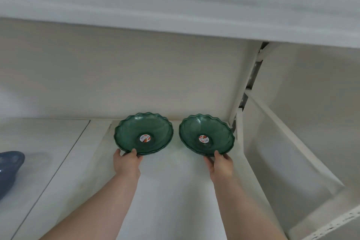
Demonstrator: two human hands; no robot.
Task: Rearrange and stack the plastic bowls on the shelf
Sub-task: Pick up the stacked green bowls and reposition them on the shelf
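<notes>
Two green see-through plastic bowls with scalloped rims stand side by side at the back of a white shelf [171, 181]. The left bowl [136, 130] looks like a stack of two or three nested bowls; the right bowl [214, 132] also shows a doubled rim. Each has a round sticker in its centre. My left hand [127, 161] grips the near rim of the left bowl, thumb on top. My right hand [221, 162] grips the near rim of the right bowl in the same way.
A blue plastic bowl [9, 169] is partly in view at the left edge of the shelf. A white shelf board hangs overhead. A slotted upright post [251, 82] and a side panel bound the shelf on the right.
</notes>
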